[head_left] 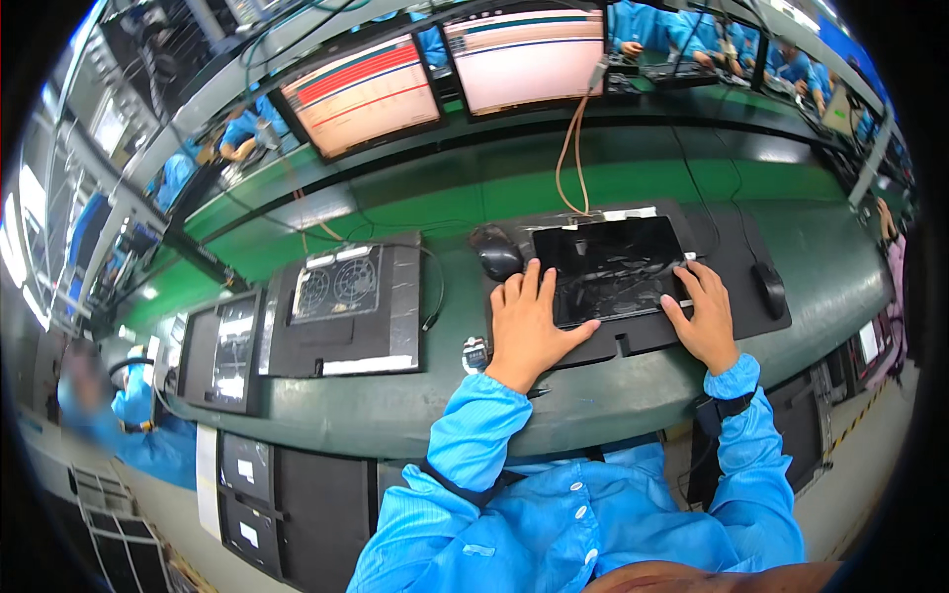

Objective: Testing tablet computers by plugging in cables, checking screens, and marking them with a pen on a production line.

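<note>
Far left on the green bench [395,415] sits a small screen unit [234,348], and just right of it a black fixture with two round fan grilles [336,284]; neither is being touched. Two monitors [364,94] hang at the far side, w/ a tan cable [567,148] dropping from the right one toward the work area. A black mouse [497,253] lies just beyond your left hand [529,326].

That hand lies flat, fingers spread and open, palm on the black mat [643,341], fingertips [547,272] touching the left edge of the tablet [613,269] and thumb along its near-left corner. It grips nothing.

The tablet is dark-screened, lying flat in the mat's centre, between both hands. Judging by that, it's already seated in place but looks unpowered or not yet showing anything, so whatever gets done on the screen seems not begun. You can't tell if the tan cable is plugged into its far edge.

Your right hand [704,316] rests at the tablet's right edge, fingers open and lightly curled, tips [692,275] on or just over the near-right corner; it pinches nothing as far as shows. Further right, apart from your hand, a second dark mouse-like item [770,289] sits on the mat's right part.
</note>
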